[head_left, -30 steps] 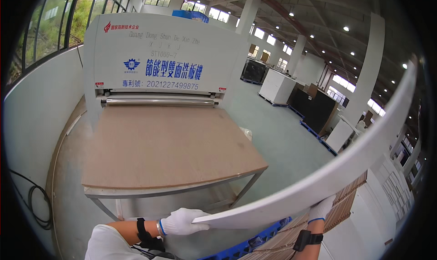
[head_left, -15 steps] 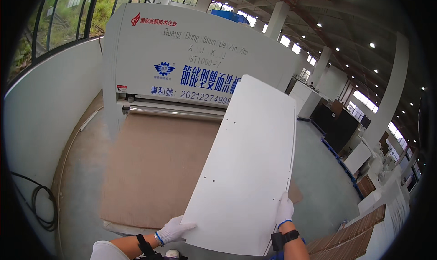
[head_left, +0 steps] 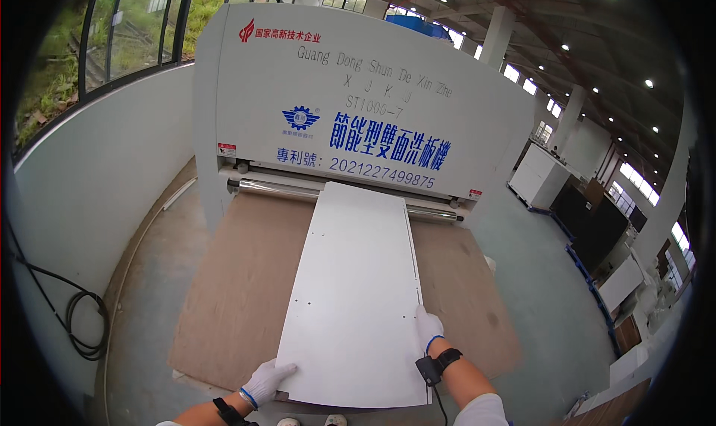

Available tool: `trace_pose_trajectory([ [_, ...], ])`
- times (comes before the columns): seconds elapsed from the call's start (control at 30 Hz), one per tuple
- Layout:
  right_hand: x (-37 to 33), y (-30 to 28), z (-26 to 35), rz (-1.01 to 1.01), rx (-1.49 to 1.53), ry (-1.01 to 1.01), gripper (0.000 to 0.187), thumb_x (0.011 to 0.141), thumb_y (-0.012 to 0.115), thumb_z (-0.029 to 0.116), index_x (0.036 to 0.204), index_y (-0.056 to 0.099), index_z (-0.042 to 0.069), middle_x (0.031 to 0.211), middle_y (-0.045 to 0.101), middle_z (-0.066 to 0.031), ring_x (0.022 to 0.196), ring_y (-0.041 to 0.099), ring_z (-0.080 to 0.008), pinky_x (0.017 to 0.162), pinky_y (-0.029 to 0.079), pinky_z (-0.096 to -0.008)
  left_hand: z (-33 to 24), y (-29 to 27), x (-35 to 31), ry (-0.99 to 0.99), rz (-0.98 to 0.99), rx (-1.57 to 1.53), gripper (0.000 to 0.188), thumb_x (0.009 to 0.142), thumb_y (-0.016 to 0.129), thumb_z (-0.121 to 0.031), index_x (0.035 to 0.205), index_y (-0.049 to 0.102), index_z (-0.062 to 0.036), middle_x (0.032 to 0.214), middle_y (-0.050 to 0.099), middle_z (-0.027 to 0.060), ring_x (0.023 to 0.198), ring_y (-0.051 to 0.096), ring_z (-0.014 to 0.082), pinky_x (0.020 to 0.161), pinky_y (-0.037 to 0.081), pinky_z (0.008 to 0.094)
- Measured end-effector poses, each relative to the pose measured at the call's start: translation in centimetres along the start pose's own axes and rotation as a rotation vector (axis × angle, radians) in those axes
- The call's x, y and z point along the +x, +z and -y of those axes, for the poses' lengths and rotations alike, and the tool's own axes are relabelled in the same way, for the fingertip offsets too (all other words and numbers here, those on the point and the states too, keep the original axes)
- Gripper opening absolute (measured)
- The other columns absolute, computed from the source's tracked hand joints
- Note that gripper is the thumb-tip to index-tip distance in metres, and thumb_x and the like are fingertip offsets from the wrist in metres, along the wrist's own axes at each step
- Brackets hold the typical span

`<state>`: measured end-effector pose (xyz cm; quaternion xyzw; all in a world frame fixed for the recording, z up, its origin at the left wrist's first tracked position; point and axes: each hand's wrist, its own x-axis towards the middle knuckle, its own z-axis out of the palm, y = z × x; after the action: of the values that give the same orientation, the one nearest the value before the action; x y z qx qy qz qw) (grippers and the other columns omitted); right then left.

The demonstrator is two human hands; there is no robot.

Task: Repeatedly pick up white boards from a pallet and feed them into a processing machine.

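white panel [head_left: 356, 292] over a brown desk [head_left: 231, 277]

the left hand [head_left: 266, 382], gloved in white, has its fingers closed on the panel's left edge by the near corner. the right hand [head_left: 429, 327], gloved too, has its fingers closed on the right edge farther up. the far end hides the middle of a shiny roller [head_left: 280, 191] on a pale machine [head_left: 253, 98]; whether they touch, i cannot tell.

Your long white panel [head_left: 354, 299], dotted with small dark holes and a thin line near its right edge, extends lengthwise over the brown desk [head_left: 242, 280], its far end hiding part of the metal roller [head_left: 282, 191].
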<state>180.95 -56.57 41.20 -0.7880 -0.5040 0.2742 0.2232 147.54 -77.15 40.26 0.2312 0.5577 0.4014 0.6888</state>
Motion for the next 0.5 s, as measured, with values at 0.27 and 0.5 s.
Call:
trace_pose_trajectory([
  [0.27, 6.1, 1.4, 1.4, 0.093, -0.04, -0.073, 0.066, 0.089, 0.036, 0.051, 0.098, 0.063, -0.009, 0.099, 0.063, -0.0291, 0.1, 0.059, -0.0405, 0.088, 0.044, -0.0427, 5.0, -1.3, 7.6, 0.421, 0.02, 0.227, 0.042, 0.092, 0.053, -0.029, 0.117, 0.055, 0.0051, 0.1, 0.064, 0.0092, 0.087, 0.062, 0.0156, 0.073, 0.05, 0.0302],
  [0.5, 10.4, 1.7, -3.1, 0.549, 0.769, 0.027, 0.046, 0.094, 0.046, 0.036, 0.111, 0.06, -0.004, 0.101, 0.066, -0.0132, 0.09, 0.062, -0.0228, 0.081, 0.048, -0.0331, 2.8, 1.6, 9.6, 0.192, 0.01, -0.203, 0.042, 0.094, 0.051, -0.028, 0.119, 0.051, 0.0056, 0.105, 0.062, 0.0102, 0.093, 0.059, 0.0173, 0.081, 0.048, 0.0313],
])
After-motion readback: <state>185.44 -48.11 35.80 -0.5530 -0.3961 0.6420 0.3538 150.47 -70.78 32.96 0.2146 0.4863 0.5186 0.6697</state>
